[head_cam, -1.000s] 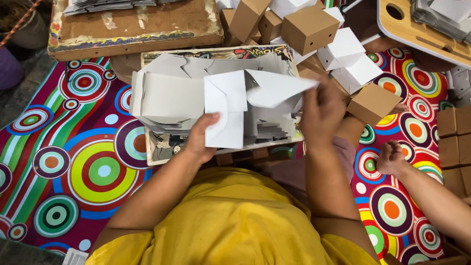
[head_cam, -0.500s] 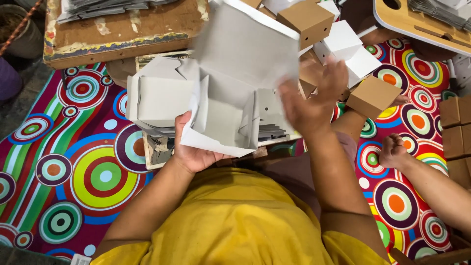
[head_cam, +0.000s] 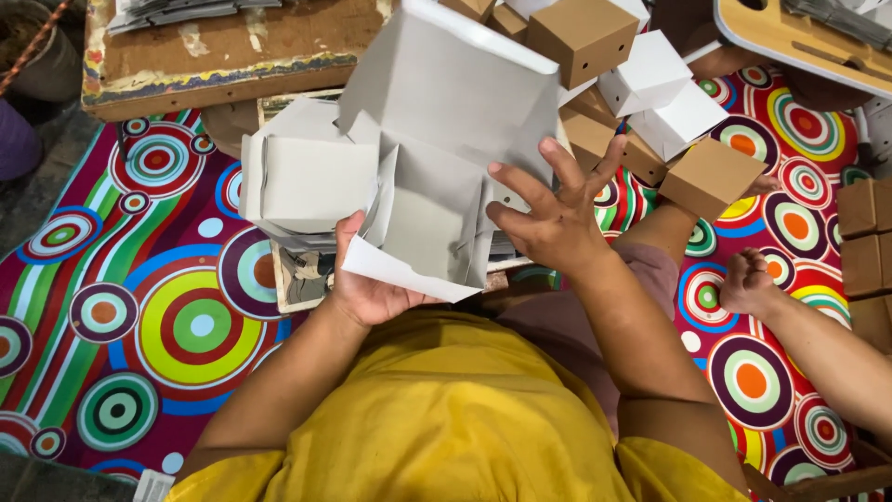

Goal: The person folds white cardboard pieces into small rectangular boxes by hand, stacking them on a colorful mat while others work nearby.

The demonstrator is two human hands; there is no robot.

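Observation:
A half-folded grey cardboard box (head_cam: pixel 446 139) is raised in front of me, with its lid flap standing up and its inside facing me. My left hand (head_cam: pixel 367 284) grips its lower left corner from underneath, thumb on the side flap. My right hand (head_cam: pixel 556 212) is at the box's right wall with fingers spread, touching the edge but not gripping it. Behind the box lies a stack of flat grey box blanks (head_cam: pixel 302 181) in a shallow tray.
Finished brown boxes (head_cam: pixel 711 177) and white boxes (head_cam: pixel 664 98) are piled at the upper right. A worn wooden board (head_cam: pixel 223 46) lies at the top left. Another person's hand (head_cam: pixel 751 284) rests on the patterned mat (head_cam: pixel 139 307) to the right. More brown boxes (head_cam: pixel 864 232) line the right edge.
The flat blank has been lifted from the stack and opened into a box shape. My right hand has moved from above the blank to its right wall, fingers spreading.

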